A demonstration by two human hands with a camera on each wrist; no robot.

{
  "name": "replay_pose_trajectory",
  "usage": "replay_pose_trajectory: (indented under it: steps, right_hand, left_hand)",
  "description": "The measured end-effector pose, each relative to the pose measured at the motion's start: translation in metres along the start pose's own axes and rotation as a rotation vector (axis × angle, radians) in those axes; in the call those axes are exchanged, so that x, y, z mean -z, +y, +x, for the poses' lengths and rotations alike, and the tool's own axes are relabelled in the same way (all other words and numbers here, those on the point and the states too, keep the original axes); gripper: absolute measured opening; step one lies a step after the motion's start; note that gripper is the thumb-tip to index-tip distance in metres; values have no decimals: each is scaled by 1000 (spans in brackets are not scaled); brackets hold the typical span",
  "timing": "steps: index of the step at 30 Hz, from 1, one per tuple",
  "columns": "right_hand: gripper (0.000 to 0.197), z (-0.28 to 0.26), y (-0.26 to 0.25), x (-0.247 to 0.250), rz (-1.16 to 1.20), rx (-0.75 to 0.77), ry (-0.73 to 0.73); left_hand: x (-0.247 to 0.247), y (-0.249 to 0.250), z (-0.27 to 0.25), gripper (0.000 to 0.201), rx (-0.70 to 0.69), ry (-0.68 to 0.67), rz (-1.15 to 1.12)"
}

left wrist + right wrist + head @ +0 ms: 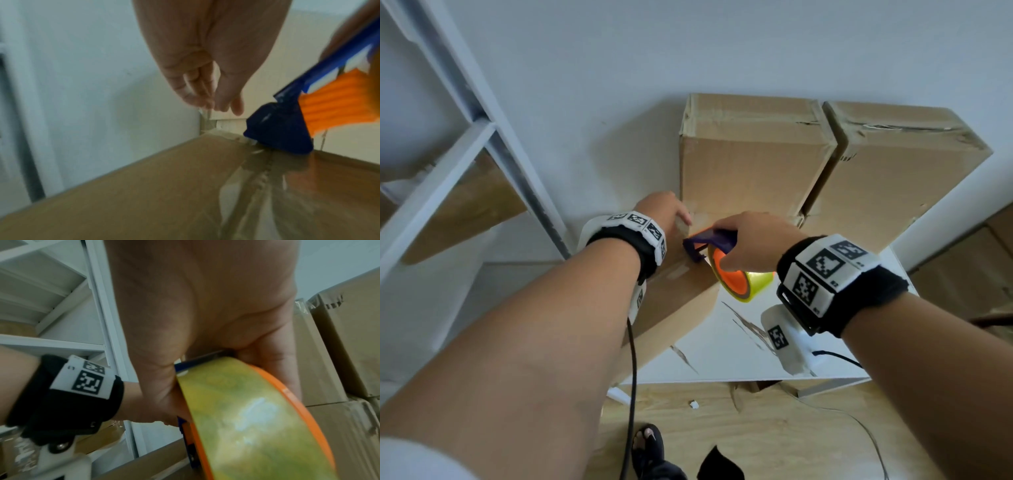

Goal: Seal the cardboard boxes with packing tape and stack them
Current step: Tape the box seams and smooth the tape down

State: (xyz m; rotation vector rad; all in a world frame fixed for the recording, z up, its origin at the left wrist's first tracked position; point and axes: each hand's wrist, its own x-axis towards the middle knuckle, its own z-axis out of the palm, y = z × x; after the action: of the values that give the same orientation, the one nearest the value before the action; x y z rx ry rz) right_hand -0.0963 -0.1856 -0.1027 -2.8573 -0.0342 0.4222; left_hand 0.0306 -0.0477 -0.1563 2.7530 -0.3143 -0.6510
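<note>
- Head view: my right hand [753,240] is wrapped around the tape dispenser [717,253], with the yellow tape roll [748,282] hanging under my palm. The dispenser's front touches the top of the box [671,308], which lies under both my wrists. My left hand [662,212] is just beside the dispenser, at the far edge of this box. Two sealed boxes [753,161] stand upright just beyond my hands.
- Left wrist view: my left fingers [205,91] point down, almost straight, and press the tape end over the far edge; they do not curl around anything. The blue dispenser nose sits on the seam, to the right of my fingers. A glossy strip of tape [257,186] runs along the seam toward me.
- Right wrist view: my palm and fingers clamp the dispenser frame above the roll.
- I judge that the box is light but stiff, so I should hold it at the edges. The tape is thin and sticky and wrinkles easily.
</note>
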Motion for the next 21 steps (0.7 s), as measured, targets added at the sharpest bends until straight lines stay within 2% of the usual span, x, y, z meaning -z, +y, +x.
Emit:
replay_pose_trajectory:
  steps: [2,4,6,8,10,13,16,21]
  right_hand:
    - [35,2,0,0,-10,-4,7]
    - [34,2,0,1,-18,-1,13]
    - [33,3,1,1,-19,0,17]
    - [30,5,0,0,-10,-2,8]
    - [27,6,0,0,16,-8,-2]
    - [25,6,2,1,51,-12,-6]
    - [31,3,3,1,67,-7,-14]
    - [25,-5,4,1,61,0,-29]
  left_hand:
    - [-8,1,10,40,-63,-34,10]
    - [-17,5,14,26,-109,-42,43]
    - [-33,-5,18,16,-177,43,82]
    - [-46,-16,23,15,-213,144,39]
    - [-50,-22,26,13,-233,177,-23]
    - [-47,-21,24,14,-243,145,-16]
    - [-44,-17,22,17,-210,134,-20]
    - [-42,-13,18,18,-216,114,6]
